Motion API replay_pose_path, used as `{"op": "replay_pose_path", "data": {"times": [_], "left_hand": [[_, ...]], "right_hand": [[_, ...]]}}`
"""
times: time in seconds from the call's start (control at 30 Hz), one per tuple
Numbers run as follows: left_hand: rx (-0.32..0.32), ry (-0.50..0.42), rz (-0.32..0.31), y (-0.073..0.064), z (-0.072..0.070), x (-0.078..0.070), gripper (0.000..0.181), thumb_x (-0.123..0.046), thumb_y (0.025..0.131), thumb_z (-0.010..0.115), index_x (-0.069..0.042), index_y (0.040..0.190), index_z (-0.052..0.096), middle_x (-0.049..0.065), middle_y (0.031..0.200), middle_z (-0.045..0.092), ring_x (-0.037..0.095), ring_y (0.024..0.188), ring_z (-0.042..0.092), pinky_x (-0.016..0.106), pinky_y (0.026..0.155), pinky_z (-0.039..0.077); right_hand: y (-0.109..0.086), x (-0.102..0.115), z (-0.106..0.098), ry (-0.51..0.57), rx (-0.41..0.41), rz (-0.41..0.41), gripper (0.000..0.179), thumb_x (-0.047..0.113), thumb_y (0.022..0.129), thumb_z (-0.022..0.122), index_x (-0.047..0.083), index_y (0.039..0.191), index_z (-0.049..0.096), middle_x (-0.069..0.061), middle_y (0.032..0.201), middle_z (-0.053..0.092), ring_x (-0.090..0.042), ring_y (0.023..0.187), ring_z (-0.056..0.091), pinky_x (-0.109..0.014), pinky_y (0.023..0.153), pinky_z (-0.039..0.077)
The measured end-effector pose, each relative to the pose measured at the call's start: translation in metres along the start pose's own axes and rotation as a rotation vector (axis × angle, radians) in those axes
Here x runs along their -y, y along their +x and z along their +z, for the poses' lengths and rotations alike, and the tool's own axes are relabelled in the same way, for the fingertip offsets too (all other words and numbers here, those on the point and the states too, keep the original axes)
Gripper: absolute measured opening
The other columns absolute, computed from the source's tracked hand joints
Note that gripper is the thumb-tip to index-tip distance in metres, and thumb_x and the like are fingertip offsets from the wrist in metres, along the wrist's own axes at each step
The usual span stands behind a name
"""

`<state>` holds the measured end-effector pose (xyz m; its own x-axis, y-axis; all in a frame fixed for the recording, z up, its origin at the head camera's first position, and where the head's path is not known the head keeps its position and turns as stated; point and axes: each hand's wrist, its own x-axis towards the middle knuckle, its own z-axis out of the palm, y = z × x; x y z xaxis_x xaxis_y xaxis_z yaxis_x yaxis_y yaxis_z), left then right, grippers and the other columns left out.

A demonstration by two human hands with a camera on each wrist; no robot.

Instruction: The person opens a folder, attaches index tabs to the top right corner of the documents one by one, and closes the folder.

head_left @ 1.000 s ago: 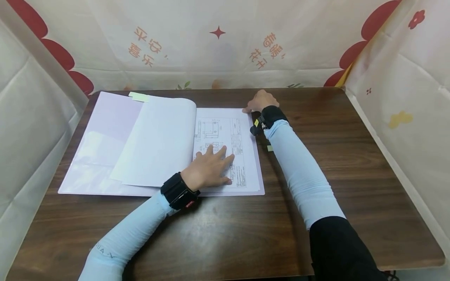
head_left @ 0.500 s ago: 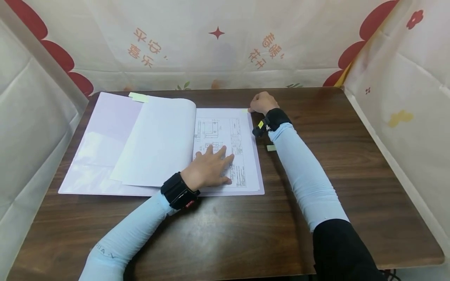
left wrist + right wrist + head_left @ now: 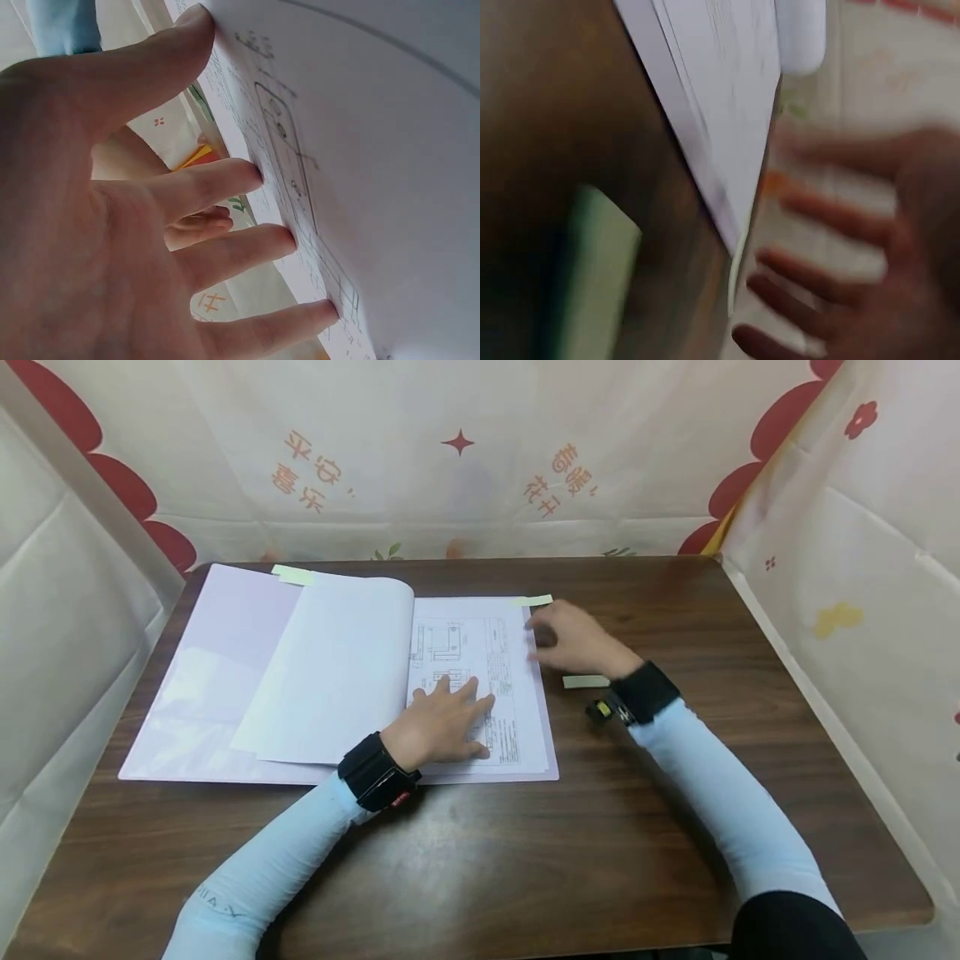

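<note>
A lilac folder (image 3: pixel 168 727) lies spread on the table, its blank white pages (image 3: pixel 341 668) turned to the left. My left hand (image 3: pixel 438 722) rests with spread fingers on the printed drawing sheet (image 3: pixel 512 718); in the left wrist view its fingertips (image 3: pixel 281 238) touch the paper. A pale green sticky tab (image 3: pixel 536 601) juts past the sheet's top right corner. Just below that tab, my right hand (image 3: pixel 573 639) hovers at the sheet's right edge, fingers loosely curved around nothing. In the right wrist view those fingers (image 3: pixel 795 300) stand apart, blurred.
Beside the right wrist, a pale green sticky-note pad (image 3: pixel 585 682) lies on the brown wooden table (image 3: pixel 480 868). Another green tab (image 3: pixel 292 575) sticks out atop the turned pages. Printed white curtains (image 3: pixel 405 477) hang close behind and at both sides.
My right hand has drawn back from the sheet's top right corner, towards me, uncovering the tab there and more of the sticky-note pad. The left hand has stayed in place.
</note>
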<state>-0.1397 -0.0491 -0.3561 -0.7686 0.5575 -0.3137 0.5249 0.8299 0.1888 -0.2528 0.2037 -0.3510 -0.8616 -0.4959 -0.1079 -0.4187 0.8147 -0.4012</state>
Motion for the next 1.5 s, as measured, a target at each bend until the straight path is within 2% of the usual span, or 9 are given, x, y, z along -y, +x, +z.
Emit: {"op": "replay_pose_path", "data": {"times": [0.1,0.27,0.53,0.8,0.97,1.07,1.17,1.3,1.5], "left_hand": [[-0.005,0.015,0.007,0.000,0.000,0.001,0.082,-0.060,0.091,0.070,-0.023,0.159,0.041,0.012,0.169,0.031,0.052,0.150,0.034,0.073,0.107,0.040],[-0.024,0.031,0.018,0.000,-0.001,0.001,0.080,-0.060,0.091,0.070,-0.020,0.156,0.044,0.013,0.168,0.034,0.053,0.148,0.036,0.074,0.105,0.042],[-0.023,0.018,0.012,0.001,0.002,0.001,0.080,-0.060,0.092,0.069,-0.020,0.156,0.045,0.013,0.169,0.033,0.053,0.150,0.033,0.075,0.106,0.041],[0.001,-0.031,0.022,-0.002,-0.001,0.003,0.077,-0.058,0.094,0.067,-0.020,0.157,0.045,0.011,0.170,0.030,0.051,0.153,0.029,0.074,0.109,0.038],[-0.009,-0.055,0.056,-0.010,-0.005,0.009,0.067,-0.058,0.099,0.060,-0.018,0.152,0.052,0.013,0.165,0.040,0.045,0.151,0.037,0.065,0.113,0.041],[-0.047,-0.054,0.078,-0.021,-0.002,0.012,0.062,-0.062,0.100,0.055,-0.017,0.142,0.063,0.012,0.152,0.056,0.037,0.139,0.054,0.054,0.112,0.048],[-0.109,-0.029,0.117,-0.033,0.003,0.011,0.058,-0.062,0.096,0.062,-0.013,0.128,0.071,0.009,0.125,0.072,0.026,0.106,0.068,0.040,0.095,0.056],[-0.238,0.039,0.178,-0.045,0.010,0.010,0.032,-0.042,0.096,0.072,-0.010,0.103,0.075,0.003,0.088,0.071,0.015,0.070,0.058,0.028,0.066,0.050],[-0.319,0.011,0.219,-0.050,0.018,0.012,0.014,-0.026,0.096,0.073,-0.014,0.089,0.073,-0.003,0.074,0.064,0.010,0.061,0.052,0.025,0.057,0.044]], "right_hand": [[-0.031,0.019,0.012,-0.048,0.152,-0.145,0.096,0.043,0.080,0.088,0.004,0.155,0.044,-0.026,0.164,0.032,-0.047,0.153,0.029,-0.067,0.121,0.026],[-0.059,0.037,0.029,-0.108,0.235,-0.177,0.124,0.057,0.063,0.094,0.009,0.161,0.035,-0.021,0.172,0.019,-0.046,0.159,0.011,-0.067,0.125,0.011],[-0.064,0.035,0.039,-0.153,0.267,-0.165,0.128,0.059,0.060,0.093,0.010,0.162,0.033,-0.016,0.173,0.016,-0.042,0.160,0.012,-0.062,0.128,0.012],[-0.066,0.032,0.040,-0.107,0.254,-0.167,0.119,0.058,0.068,0.087,0.010,0.162,0.033,-0.016,0.173,0.017,-0.042,0.160,0.012,-0.064,0.127,0.010],[-0.065,0.032,0.043,-0.104,0.228,-0.163,0.107,0.057,0.077,0.082,0.010,0.161,0.035,-0.015,0.172,0.020,-0.040,0.160,0.015,-0.062,0.127,0.012],[-0.063,0.033,0.046,-0.114,0.213,-0.163,0.098,0.058,0.084,0.077,0.011,0.160,0.038,-0.015,0.172,0.022,-0.040,0.160,0.016,-0.063,0.127,0.014],[-0.060,0.033,0.048,-0.113,0.203,-0.156,0.092,0.058,0.087,0.074,0.012,0.159,0.040,-0.014,0.172,0.023,-0.039,0.160,0.016,-0.062,0.127,0.016],[-0.059,0.032,0.045,-0.096,0.204,-0.139,0.088,0.057,0.089,0.073,0.013,0.159,0.041,-0.012,0.172,0.024,-0.037,0.161,0.016,-0.060,0.128,0.016],[-0.059,0.027,0.046,-0.076,0.217,-0.126,0.090,0.062,0.088,0.071,0.015,0.159,0.042,-0.011,0.173,0.022,-0.036,0.161,0.015,-0.062,0.128,0.013]]}}
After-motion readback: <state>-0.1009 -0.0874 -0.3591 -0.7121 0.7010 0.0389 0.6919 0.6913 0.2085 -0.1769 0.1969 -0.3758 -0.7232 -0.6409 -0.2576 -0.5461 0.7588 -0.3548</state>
